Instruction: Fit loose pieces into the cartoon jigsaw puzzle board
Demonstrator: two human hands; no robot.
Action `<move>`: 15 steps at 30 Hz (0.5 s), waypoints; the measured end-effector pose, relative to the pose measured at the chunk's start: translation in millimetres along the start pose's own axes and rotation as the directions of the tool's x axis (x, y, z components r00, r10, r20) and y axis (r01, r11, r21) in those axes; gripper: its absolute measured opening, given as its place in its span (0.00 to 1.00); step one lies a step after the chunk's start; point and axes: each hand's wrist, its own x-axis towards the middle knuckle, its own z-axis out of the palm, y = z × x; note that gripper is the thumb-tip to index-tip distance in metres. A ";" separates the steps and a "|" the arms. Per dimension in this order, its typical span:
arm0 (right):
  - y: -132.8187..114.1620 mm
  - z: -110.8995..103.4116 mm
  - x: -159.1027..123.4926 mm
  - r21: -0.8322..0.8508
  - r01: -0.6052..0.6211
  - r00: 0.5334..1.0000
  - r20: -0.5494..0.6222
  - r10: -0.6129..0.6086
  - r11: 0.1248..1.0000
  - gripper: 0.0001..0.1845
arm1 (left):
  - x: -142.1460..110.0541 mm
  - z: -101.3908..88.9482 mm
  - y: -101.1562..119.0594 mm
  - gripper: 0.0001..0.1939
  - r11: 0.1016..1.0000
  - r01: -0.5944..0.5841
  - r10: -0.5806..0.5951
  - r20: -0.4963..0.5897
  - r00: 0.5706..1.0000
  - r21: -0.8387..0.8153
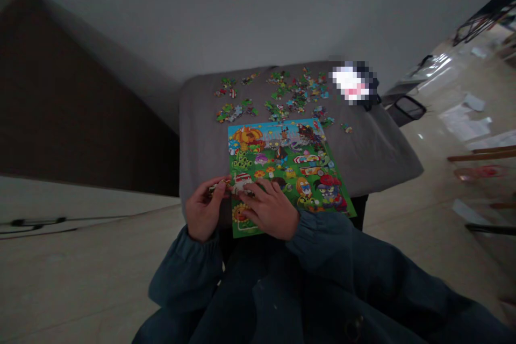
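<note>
A colourful cartoon jigsaw puzzle board [278, 158] lies near the front edge of a grey cloth-covered surface. At its left edge my left hand [203, 209] is closed, with small puzzle pieces [217, 187] between thumb and fingers. My right hand [274, 209] rests over the lower left of the board, its fingers apart and the fingertips on the picture. Whether a loose piece lies under those fingertips I cannot tell. Beyond the board, several loose jigsaw pieces [300, 94] are scattered in clusters.
The grey cloth-covered surface [371, 156] stands against a pale wall [242, 16]. A dark cabinet [80, 102] is on the left. At the back right corner sits a blurred-out white and dark object [350, 83]. Tiled floor [80, 258] surrounds the surface.
</note>
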 end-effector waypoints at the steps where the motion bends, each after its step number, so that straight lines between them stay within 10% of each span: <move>1: 1.5 -1.3 -0.7 0.032 -0.003 1.000 -0.022 0.004 0.999 0.19 | 0.5 -0.7 -0.7 0.16 1.000 -0.017 0.017 0.006 1.000 0.013; 7: 7.0 -6.1 4.2 0.399 -0.035 0.958 -0.246 0.144 0.916 0.16 | 4.3 -7.0 -3.4 0.14 0.983 -0.165 0.154 0.125 0.980 0.083; 15: 16.1 -6.6 5.9 0.680 -0.102 0.931 -0.193 0.311 0.726 0.07 | -1.6 -7.4 -3.6 0.14 0.973 -0.177 0.145 0.208 0.967 0.145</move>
